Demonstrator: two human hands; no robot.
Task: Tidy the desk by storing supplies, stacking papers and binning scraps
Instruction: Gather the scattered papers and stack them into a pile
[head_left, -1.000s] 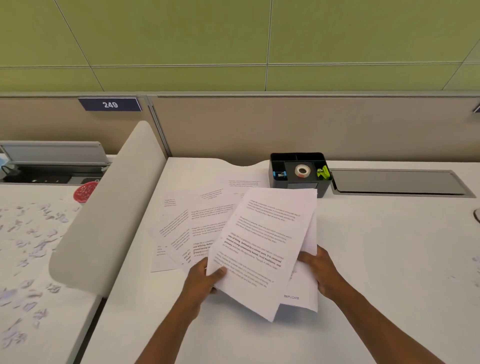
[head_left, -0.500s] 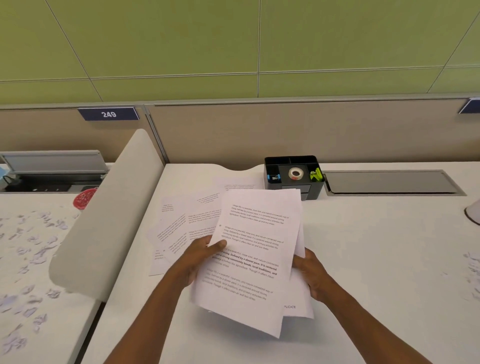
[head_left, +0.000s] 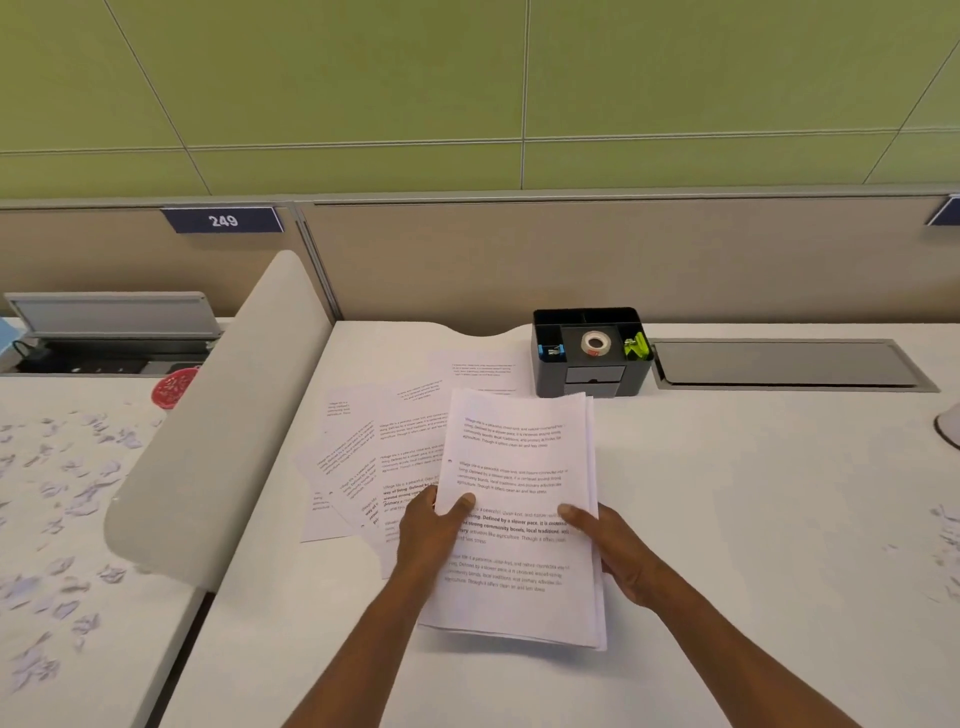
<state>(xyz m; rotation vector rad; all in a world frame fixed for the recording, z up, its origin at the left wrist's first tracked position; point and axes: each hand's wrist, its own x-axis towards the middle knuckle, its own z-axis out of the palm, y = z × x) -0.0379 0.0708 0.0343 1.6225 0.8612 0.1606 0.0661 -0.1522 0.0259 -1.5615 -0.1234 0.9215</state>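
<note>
A squared stack of printed sheets (head_left: 514, 467) is held just above the white desk (head_left: 753, 519). My left hand (head_left: 434, 535) grips its left edge with the thumb on top. At the right edge my right hand (head_left: 613, 551) grips it the same way. Several loose printed sheets (head_left: 384, 447) lie fanned out on the desk to the left of the stack. A black desk organizer (head_left: 592, 353) stands behind, holding a tape roll (head_left: 596, 343), a blue clip (head_left: 550, 352) and green clips (head_left: 636, 347).
A grey curved divider (head_left: 218, 426) separates this desk from the left desk, which is strewn with paper scraps (head_left: 57, 499) and has a red round object (head_left: 174, 387). More scraps (head_left: 948, 540) lie at the right edge. A grey cable hatch (head_left: 789, 364) is set into the desk.
The tilted sheet in my left hand has been swung over and aligned onto the sheets in my right hand, forming one squared stack. Both hands now hold it by its sides.
</note>
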